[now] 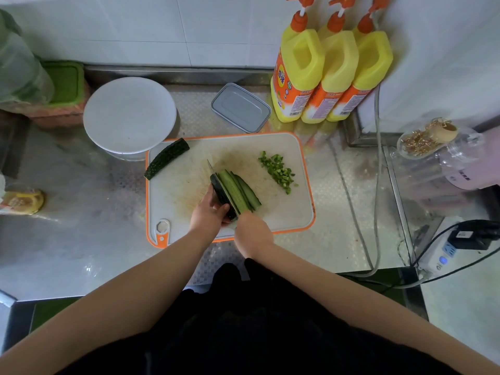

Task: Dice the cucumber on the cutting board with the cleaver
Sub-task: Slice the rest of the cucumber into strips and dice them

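- Bare left hand (209,209) sits on the near-middle of the cutting board (189,185), fingers curled round the dark uncut part of the cucumber (220,192), holding it against the blade.
- Right hand (251,230) just beside it, fist closed round the cleaver (226,190) handle; handle itself hidden under the hand.
- Cleaver blade stands on edge, running lengthwise through the cucumber, tip pointing away from the person.
- Cucumber slices (243,192) lean on the right side of the blade, overlapping, long and thin.
- Diced bits (278,171) in a loose pile near the board's right side, apart from the slices.
- Another cucumber piece (166,158) lies at the board's far-left corner, tilted, one end over the orange rim.
- White bowl (130,115) sits beyond the board's left corner, edge touching or overlapping it, can't tell which.
- Grey lidded box (240,110) behind the board.
- Three yellow bottles (330,74) with orange caps stand at the back right by the wall.
- Steel counter (81,239) under everything; power strip (443,255) at far right.
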